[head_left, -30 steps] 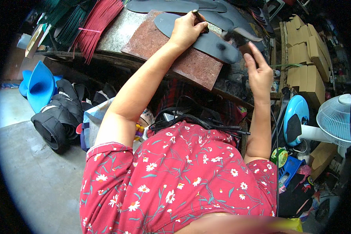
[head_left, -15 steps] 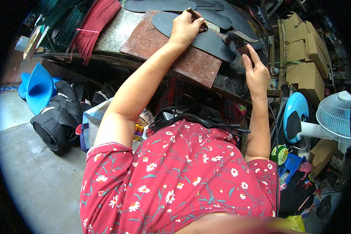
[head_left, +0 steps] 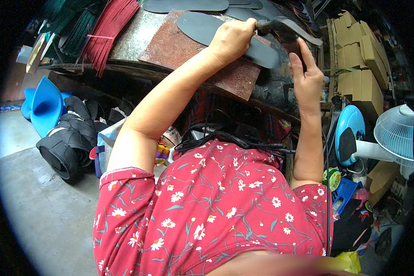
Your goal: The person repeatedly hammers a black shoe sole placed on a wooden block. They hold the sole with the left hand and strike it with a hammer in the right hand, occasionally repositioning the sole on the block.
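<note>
Left hand (head_left: 232,39) closed in a fist, pressing down on a dark grey shoe sole (head_left: 202,26) laid flat on a reddish-brown board (head_left: 179,48). Fist seems to grip something small against the sole; what exactly, cannot tell. Right hand (head_left: 306,78) spread, fingers (head_left: 303,53) straight and pointing up, tips touching a dark strap-like piece (head_left: 287,26) that runs off the sole's right end. Sole lying across the board's upper right part, long axis slanting from upper left to lower right, its right end past the board's edge. Board resting on the desk (head_left: 138,34), a worn grey metal top. More dark soles (head_left: 184,5) farther back on the desk. Bundles of red strips (head_left: 108,30) and dark green strips (head_left: 71,30) at the desk's left end, hanging over the edge. Stacked cardboard pieces (head_left: 359,50) on the right. Below the desk on the left, a blue sheet (head_left: 43,106) and rolled black material (head_left: 62,149) on the concrete floor (head_left: 41,207). White fan (head_left: 398,133) at far right, just beside a round blue disc (head_left: 349,133). Red flowered shirt (head_left: 216,207) filling the lower middle.
</note>
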The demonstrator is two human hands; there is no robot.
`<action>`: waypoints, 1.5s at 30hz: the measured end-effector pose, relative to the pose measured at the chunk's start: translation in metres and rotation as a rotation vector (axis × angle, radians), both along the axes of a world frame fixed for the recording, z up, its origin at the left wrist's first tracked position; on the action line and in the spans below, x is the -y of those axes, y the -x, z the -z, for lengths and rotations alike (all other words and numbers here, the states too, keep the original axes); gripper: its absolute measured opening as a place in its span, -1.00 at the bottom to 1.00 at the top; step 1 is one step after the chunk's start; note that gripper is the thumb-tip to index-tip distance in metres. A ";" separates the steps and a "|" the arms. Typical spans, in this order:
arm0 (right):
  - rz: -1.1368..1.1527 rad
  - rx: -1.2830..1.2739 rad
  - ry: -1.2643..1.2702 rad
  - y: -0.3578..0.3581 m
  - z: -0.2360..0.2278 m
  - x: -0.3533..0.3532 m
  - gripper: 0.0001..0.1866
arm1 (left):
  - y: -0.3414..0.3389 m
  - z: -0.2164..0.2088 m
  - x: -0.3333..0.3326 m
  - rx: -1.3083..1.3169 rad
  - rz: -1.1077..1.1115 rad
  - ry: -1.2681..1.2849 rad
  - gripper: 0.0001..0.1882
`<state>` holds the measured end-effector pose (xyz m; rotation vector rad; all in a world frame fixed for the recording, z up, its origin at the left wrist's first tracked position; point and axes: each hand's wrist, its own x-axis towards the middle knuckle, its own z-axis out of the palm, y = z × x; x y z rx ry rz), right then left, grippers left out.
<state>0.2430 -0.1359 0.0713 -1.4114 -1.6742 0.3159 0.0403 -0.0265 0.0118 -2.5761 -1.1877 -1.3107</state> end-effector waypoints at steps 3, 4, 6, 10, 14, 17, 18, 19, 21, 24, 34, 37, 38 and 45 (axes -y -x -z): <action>0.138 0.255 -0.098 -0.012 0.026 -0.005 -0.58 | 0.003 0.005 -0.002 0.227 -0.138 0.164 -0.86; 0.139 0.278 -0.022 -0.015 0.033 -0.003 -0.58 | 0.006 0.006 -0.006 0.479 -0.067 0.368 -0.85; 0.175 0.309 0.075 -0.018 0.041 -0.004 -0.58 | 0.008 0.009 -0.011 0.751 0.050 0.660 -0.83; 0.148 0.219 0.122 -0.015 0.025 0.002 -0.58 | 0.010 0.010 -0.014 0.553 0.034 0.569 -0.83; 0.052 -0.111 -0.138 -0.011 -0.010 0.014 -0.58 | 0.006 0.004 -0.005 0.340 -0.010 0.326 -0.78; -0.105 -0.397 -0.401 -0.009 -0.017 0.016 -0.59 | -0.003 0.001 0.002 0.159 0.023 0.104 -0.78; -0.092 -0.275 -0.312 -0.008 -0.014 0.014 -0.59 | -0.006 0.001 0.003 0.089 0.049 0.026 -0.77; -0.103 -0.108 -0.302 -0.007 -0.009 0.012 -0.59 | -0.008 0.001 0.003 0.066 0.090 -0.003 -0.77; 0.000 0.061 -0.016 -0.009 0.003 0.006 -0.57 | -0.009 0.003 0.003 -0.020 0.017 0.051 -0.78; 0.146 0.220 0.099 -0.015 0.019 0.004 -0.58 | -0.003 0.005 0.000 0.215 -0.066 0.169 -0.78; 0.200 0.355 0.227 -0.016 0.034 0.001 -0.58 | 0.037 0.006 -0.022 0.862 0.090 0.600 -0.88; 0.188 0.354 0.181 -0.016 0.032 0.002 -0.57 | 0.033 0.012 -0.024 0.639 -0.026 0.538 -0.84; 0.177 0.353 0.169 -0.015 0.032 0.003 -0.57 | 0.032 0.014 -0.023 0.673 0.001 0.545 -0.83; 0.199 0.385 0.233 -0.012 0.026 0.004 -0.57 | 0.028 0.011 -0.018 0.636 -0.012 0.503 -0.82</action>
